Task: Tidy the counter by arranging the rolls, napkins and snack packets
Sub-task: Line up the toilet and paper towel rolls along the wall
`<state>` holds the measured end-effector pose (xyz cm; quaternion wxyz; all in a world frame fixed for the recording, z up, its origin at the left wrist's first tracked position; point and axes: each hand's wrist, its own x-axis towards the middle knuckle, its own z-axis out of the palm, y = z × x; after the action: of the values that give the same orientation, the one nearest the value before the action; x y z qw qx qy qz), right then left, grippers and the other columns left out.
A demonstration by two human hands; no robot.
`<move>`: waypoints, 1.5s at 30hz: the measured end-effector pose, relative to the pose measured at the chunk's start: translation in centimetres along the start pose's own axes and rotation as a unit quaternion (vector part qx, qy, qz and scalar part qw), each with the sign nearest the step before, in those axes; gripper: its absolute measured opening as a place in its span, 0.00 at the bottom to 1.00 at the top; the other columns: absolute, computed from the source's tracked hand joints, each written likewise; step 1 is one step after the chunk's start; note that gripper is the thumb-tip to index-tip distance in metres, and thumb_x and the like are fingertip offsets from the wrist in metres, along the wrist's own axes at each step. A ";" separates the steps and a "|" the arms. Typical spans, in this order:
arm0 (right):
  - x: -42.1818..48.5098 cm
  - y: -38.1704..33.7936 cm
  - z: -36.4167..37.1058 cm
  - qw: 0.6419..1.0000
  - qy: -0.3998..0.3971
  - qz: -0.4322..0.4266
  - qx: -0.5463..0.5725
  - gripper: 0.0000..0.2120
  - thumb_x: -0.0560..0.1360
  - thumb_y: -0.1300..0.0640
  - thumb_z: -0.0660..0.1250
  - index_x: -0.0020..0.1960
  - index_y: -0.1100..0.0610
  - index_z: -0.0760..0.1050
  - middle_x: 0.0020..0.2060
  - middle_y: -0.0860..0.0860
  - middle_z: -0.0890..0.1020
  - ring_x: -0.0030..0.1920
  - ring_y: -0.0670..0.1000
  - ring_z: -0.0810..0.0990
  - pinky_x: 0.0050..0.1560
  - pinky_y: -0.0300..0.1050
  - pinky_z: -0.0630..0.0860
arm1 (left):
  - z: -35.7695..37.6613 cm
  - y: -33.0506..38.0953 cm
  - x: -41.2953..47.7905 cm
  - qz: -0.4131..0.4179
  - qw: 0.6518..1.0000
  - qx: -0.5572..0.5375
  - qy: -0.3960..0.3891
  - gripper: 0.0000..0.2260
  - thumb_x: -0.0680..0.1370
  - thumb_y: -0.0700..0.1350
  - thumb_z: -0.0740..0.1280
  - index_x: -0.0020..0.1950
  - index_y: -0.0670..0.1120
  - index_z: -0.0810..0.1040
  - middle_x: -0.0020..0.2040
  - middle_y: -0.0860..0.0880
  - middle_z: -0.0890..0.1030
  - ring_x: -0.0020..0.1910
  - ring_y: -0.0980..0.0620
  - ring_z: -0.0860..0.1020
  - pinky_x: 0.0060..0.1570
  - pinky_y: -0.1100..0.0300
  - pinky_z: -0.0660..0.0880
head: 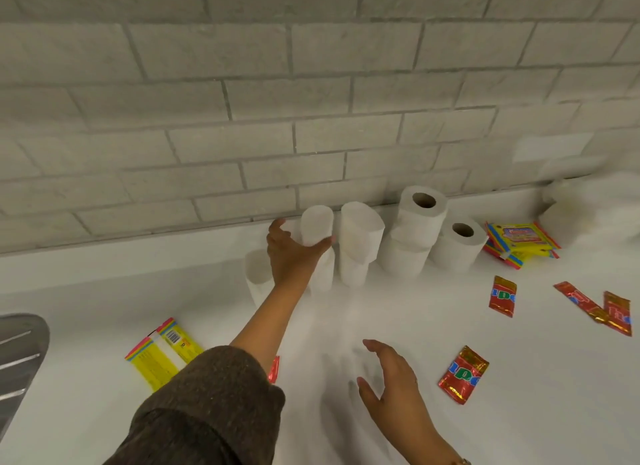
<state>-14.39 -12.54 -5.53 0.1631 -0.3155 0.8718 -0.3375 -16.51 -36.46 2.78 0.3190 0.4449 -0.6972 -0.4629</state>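
My left hand (291, 253) reaches to the back of the white counter (381, 308) and grips a white paper roll (317, 223) that sits on top of another roll. Beside it stand a second stack of two rolls (360, 236), a stack of toilet rolls (417, 218) and a single toilet roll (459, 244). A lone roll (258, 274) stands left of my wrist. My right hand (391, 381) hovers open over the near counter, holding nothing. Red snack packets (463, 374) (502, 295) (616, 312) lie scattered at the right. Yellow napkin packs lie at the left (162, 352) and back right (521, 239).
A grey tiled wall (311, 100) runs along the back of the counter. A metal sink drainer (17, 353) shows at the left edge. A blurred white bundle (588, 211) sits at the far right. A red packet (274, 369) peeks out beneath my left sleeve.
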 end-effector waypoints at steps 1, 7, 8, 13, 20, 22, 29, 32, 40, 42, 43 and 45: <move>0.0 -0.2 0.0 1.000 -0.001 -0.012 0.001 0.26 0.72 0.47 0.68 0.65 0.36 0.59 0.66 0.38 0.68 0.67 0.44 0.67 0.70 0.44 0.61 | -0.9 0.2 -0.3 -0.004 1.000 -0.005 -0.010 0.45 0.60 0.60 0.77 0.70 0.53 0.58 0.62 0.48 0.70 0.59 0.48 0.72 0.58 0.52 0.73; -0.8 -2.0 0.7 0.997 -0.034 -0.074 0.008 0.25 0.73 0.52 0.68 0.67 0.45 0.64 0.65 0.43 0.71 0.66 0.47 0.69 0.70 0.45 0.64 | -9.9 -1.3 -5.8 0.018 0.998 -0.058 -0.013 0.21 0.70 0.49 0.73 0.60 0.51 0.70 0.49 0.53 0.75 0.39 0.59 0.75 0.36 0.71 0.73; -1.1 -2.3 1.1 0.995 -0.048 -0.084 0.008 0.25 0.73 0.52 0.68 0.67 0.45 0.64 0.65 0.43 0.72 0.66 0.47 0.69 0.70 0.46 0.64 | -11.5 -2.1 -7.1 0.015 0.998 -0.062 -0.008 0.16 0.72 0.46 0.71 0.57 0.52 0.72 0.47 0.52 0.76 0.39 0.58 0.75 0.38 0.71 0.74; -2.3 -3.8 3.4 0.984 -0.127 -0.121 -0.012 0.26 0.73 0.45 0.67 0.68 0.46 0.64 0.62 0.44 0.75 0.63 0.47 0.72 0.66 0.45 0.67 | -17.5 -5.6 -13.8 -0.051 0.995 -0.080 0.031 0.07 0.75 0.39 0.66 0.50 0.51 0.77 0.43 0.52 0.79 0.37 0.57 0.77 0.39 0.67 0.76; -4.7 -7.3 7.6 0.958 -0.263 -0.102 -0.042 0.45 0.61 0.24 0.59 0.70 0.45 0.55 0.60 0.49 0.75 0.60 0.52 0.73 0.62 0.52 0.71 | -22.7 -9.5 -21.3 -0.087 0.982 -0.012 0.166 0.07 0.76 0.41 0.65 0.48 0.54 0.78 0.44 0.57 0.80 0.39 0.60 0.77 0.41 0.71 0.73; -5.0 -8.1 8.5 0.955 -0.271 -0.112 -0.047 0.44 0.64 0.31 0.66 0.72 0.48 0.53 0.64 0.51 0.72 0.63 0.53 0.71 0.64 0.53 0.70 | -24.1 -9.9 -22.5 -0.083 0.977 0.022 0.196 0.09 0.76 0.42 0.65 0.47 0.57 0.77 0.44 0.58 0.80 0.40 0.62 0.77 0.36 0.77 0.69; -5.4 -9.6 9.3 0.941 -0.304 -0.134 0.059 0.38 0.62 0.54 0.78 0.64 0.43 0.60 0.59 0.48 0.67 0.53 0.46 0.69 0.47 0.33 0.70 | -27.3 -13.9 -24.4 -0.177 0.936 0.182 0.244 0.19 0.72 0.49 0.70 0.62 0.53 0.72 0.65 0.46 0.72 0.64 0.43 0.69 0.62 0.51 0.66; -5.6 -9.6 9.2 0.941 -0.302 -0.142 0.059 0.31 0.62 0.55 0.77 0.56 0.42 0.63 0.54 0.47 0.66 0.48 0.44 0.70 0.41 0.28 0.66 | -27.6 -16.2 -24.5 -0.312 0.924 0.139 0.173 0.35 0.70 0.57 0.71 0.72 0.50 0.60 0.70 0.42 0.67 0.67 0.38 0.67 0.64 0.44 0.66; 0.7 -12.4 5.5 0.969 -0.140 -0.119 0.163 0.20 0.65 0.63 0.73 0.49 0.52 0.66 0.45 0.46 0.73 0.44 0.48 0.73 0.35 0.31 0.68 | -25.9 -17.6 -23.0 -0.285 0.951 -0.009 0.120 0.45 0.66 0.54 0.76 0.74 0.51 0.52 0.69 0.45 0.67 0.61 0.44 0.71 0.51 0.54 0.71; 3.2 -13.9 4.2 0.972 -0.085 -0.136 0.172 0.20 0.64 0.62 0.75 0.48 0.53 0.66 0.44 0.46 0.72 0.44 0.48 0.73 0.39 0.35 0.69 | -25.2 -17.0 -22.1 -0.231 0.964 -0.001 0.134 0.42 0.66 0.52 0.76 0.72 0.52 0.56 0.67 0.47 0.68 0.57 0.47 0.71 0.52 0.53 0.73; 4.5 -14.6 3.7 0.971 -0.061 -0.146 0.177 0.21 0.63 0.61 0.76 0.47 0.53 0.66 0.44 0.47 0.72 0.44 0.48 0.73 0.41 0.35 0.70 | -24.9 -16.6 -21.7 -0.206 0.968 -0.002 0.143 0.41 0.65 0.51 0.77 0.71 0.52 0.57 0.66 0.48 0.69 0.56 0.48 0.71 0.52 0.53 0.73; 7.2 -16.1 2.8 0.970 -0.003 -0.173 0.168 0.21 0.63 0.60 0.77 0.47 0.54 0.67 0.47 0.50 0.72 0.46 0.48 0.71 0.45 0.28 0.67 | -24.3 -15.7 -21.0 -0.159 0.976 -0.017 0.150 0.39 0.64 0.48 0.78 0.68 0.56 0.59 0.61 0.51 0.70 0.54 0.50 0.71 0.47 0.56 0.73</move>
<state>-11.30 -27.93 3.10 0.1557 -0.4306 0.7341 -0.5015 17.76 -28.79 -3.53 0.3493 0.6094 -0.5536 -0.4474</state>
